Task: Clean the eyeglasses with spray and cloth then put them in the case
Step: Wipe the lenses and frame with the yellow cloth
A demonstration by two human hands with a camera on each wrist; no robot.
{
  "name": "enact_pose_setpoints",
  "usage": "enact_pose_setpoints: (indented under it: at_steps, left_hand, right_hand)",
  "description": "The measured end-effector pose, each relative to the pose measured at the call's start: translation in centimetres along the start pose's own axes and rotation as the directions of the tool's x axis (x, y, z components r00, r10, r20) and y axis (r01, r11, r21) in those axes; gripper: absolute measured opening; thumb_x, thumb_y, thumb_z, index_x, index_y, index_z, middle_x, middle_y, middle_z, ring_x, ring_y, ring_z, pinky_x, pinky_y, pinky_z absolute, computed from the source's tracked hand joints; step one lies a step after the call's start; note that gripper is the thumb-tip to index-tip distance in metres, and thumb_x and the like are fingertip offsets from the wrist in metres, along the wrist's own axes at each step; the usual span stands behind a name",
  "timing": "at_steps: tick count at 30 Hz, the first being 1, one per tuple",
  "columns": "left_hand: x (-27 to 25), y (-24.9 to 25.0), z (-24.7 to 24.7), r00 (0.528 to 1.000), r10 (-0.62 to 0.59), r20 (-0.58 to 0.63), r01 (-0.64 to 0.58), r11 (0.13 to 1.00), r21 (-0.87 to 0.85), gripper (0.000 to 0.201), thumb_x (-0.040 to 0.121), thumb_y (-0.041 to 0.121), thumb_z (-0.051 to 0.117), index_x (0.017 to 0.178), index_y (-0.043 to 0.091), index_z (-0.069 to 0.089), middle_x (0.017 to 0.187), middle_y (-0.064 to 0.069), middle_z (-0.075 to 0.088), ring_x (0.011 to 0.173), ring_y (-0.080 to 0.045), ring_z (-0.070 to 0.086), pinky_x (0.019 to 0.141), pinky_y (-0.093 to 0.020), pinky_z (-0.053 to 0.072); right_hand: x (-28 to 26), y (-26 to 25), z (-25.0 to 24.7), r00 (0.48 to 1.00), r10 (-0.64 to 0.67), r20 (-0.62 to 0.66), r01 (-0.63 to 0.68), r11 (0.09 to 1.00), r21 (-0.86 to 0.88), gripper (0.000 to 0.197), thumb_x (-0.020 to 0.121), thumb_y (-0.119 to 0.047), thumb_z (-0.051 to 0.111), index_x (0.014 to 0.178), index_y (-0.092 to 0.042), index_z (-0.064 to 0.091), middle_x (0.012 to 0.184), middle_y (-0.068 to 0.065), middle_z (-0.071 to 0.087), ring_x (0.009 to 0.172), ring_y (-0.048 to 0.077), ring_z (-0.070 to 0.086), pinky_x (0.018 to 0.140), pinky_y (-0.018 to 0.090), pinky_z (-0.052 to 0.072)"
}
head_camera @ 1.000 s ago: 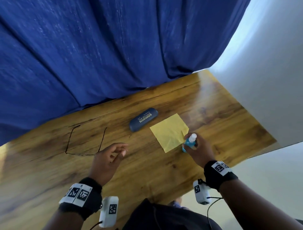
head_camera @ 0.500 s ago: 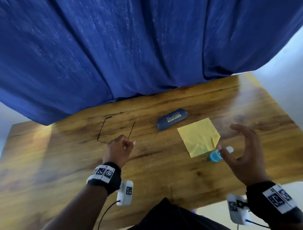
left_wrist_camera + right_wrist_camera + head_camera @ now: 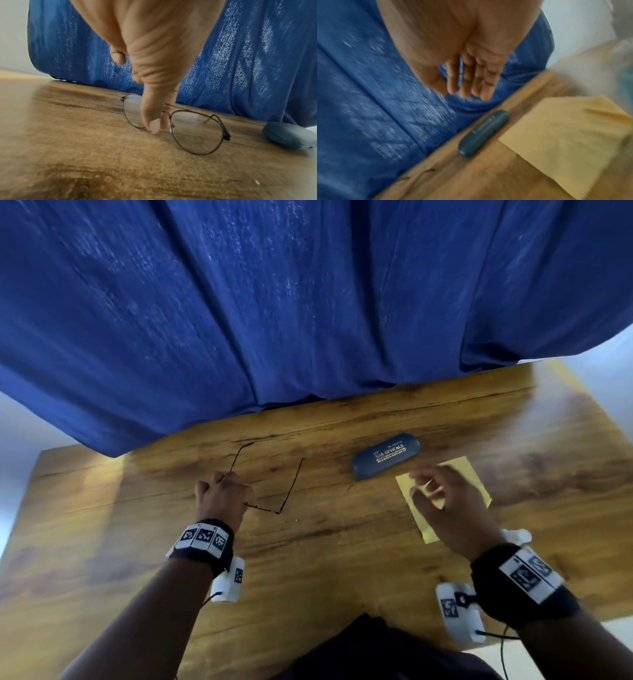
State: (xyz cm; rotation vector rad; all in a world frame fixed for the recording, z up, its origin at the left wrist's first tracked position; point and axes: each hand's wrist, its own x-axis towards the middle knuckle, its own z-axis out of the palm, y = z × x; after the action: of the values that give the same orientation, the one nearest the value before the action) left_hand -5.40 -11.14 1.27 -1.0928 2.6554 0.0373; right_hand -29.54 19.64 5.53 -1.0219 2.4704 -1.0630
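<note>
My left hand (image 3: 150, 75) pinched the flimsy wire eyeglasses (image 3: 195, 129) at the bridge, clear of the smudgy lenses I reckon, right hand (image 3: 448, 508) open and empty above the cloth (image 3: 476, 474).

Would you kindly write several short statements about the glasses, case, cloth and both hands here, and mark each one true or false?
1. The left hand pinches the glasses at the bridge. True.
2. The case lies open. False: it is closed.
3. The right hand holds the spray bottle. False: its fingers are straight and hold nothing.
4. The cloth lies flat on the table, beside the case. True.
5. The glasses are folded. False: their temples are spread open.
</note>
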Motion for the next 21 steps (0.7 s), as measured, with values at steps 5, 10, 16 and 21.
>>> enact_pose_setpoints:
  at_steps: [5, 10, 16, 21]
  left_hand:
    - [-0.2, -0.5, 0.9, 0.996, 0.006, -0.094, -0.02, 0.99, -0.141, 0.013, 0.084, 0.029, 0.082, 0.091, 0.039, 0.081, 0.115, 0.012, 0.07, 0.124, -0.02, 0.05, 0.097, -0.041, 0.029]
    - [-1.7, -0.9, -0.8, 0.967, -0.002, -0.255, -0.066, 0.964, -0.258, 0.01, 0.082, 0.028, 0.085, 0.088, 0.035, 0.082, 0.105, 0.011, 0.072, 0.111, -0.021, 0.057, 0.088, -0.041, 0.03]
    - [-3.5, -1.7, -4.8, 0.957, -0.153, -0.245, -0.049, 0.751, -0.659, 0.019, 0.087, 0.054, 0.071, 0.085, 0.037, 0.08, 0.093, 0.018, 0.072, 0.093, -0.014, 0.066, 0.082, -0.04, 0.052]
    - [-6.3, 0.1, -9.1, 0.971, -0.24, -0.016, 0.023, 0.16, -0.987, 0.012, 0.091, 0.031, 0.076, 0.088, 0.021, 0.083, 0.078, 0.013, 0.08, 0.077, -0.001, 0.071, 0.081, -0.034, 0.049]
  right_hand:
    - [1.1, 4.8, 4.9, 0.884, 0.422, 0.2, -0.344, 0.878, -0.332, 0.048, 0.092, -0.024, 0.067, 0.137, -0.011, 0.055, 0.132, 0.013, 0.052, 0.123, 0.035, 0.054, 0.099, 0.041, 0.048]
    - [1.9, 4.9, 7.0, 0.874, 0.485, 0.046, -0.402, 0.771, -0.494, 0.034, 0.098, -0.019, 0.058, 0.128, -0.003, 0.055, 0.129, 0.018, 0.051, 0.12, 0.038, 0.052, 0.091, 0.044, 0.05]
    - [1.7, 3.8, 6.5, 0.907, 0.395, 0.144, -0.277, 0.819, -0.503, 0.016, 0.096, -0.021, 0.058, 0.107, -0.014, 0.067, 0.106, 0.008, 0.065, 0.103, 0.03, 0.065, 0.078, 0.034, 0.049]
    - [1.6, -1.3, 2.5, 0.932, 0.36, 0.049, -0.363, 0.924, 0.115, 0.003, 0.093, -0.017, 0.069, 0.092, -0.014, 0.068, 0.09, 0.005, 0.068, 0.079, 0.017, 0.063, 0.066, 0.03, 0.043]
